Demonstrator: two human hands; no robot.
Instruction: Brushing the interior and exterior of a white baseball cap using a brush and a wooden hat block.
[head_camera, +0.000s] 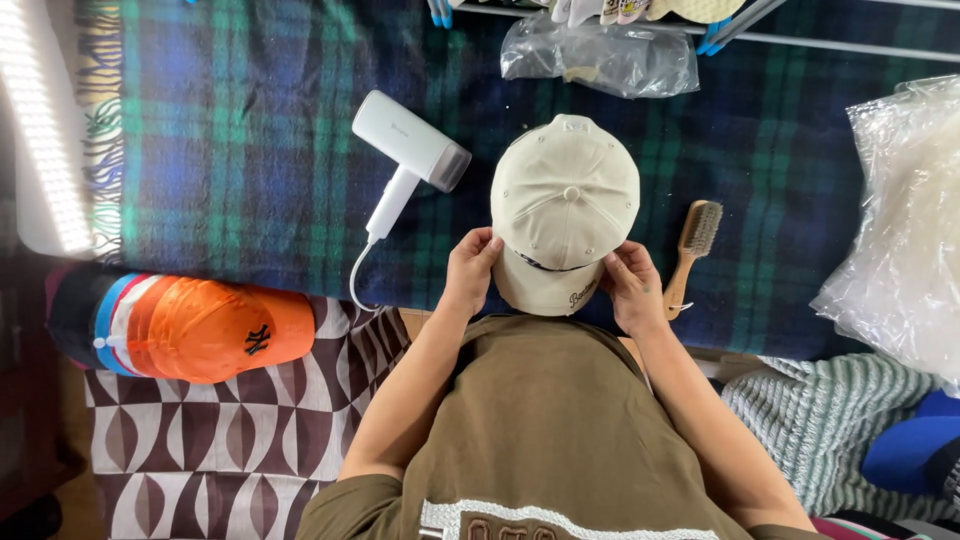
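Spread over the table (250, 150), a blue-green plaid blanket carries the cream cotton baseball cap (565, 200). Your 2 hands, left hand (468, 270) and right hand (632, 288), pinch its brim sides. It looks light and soft, the brim stiffest, so hold there.

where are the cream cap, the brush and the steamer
cream cap (566, 195), head view, on the crown
brush (697, 232), head view, on the bristle head
steamer (410, 140), head view, on the white body
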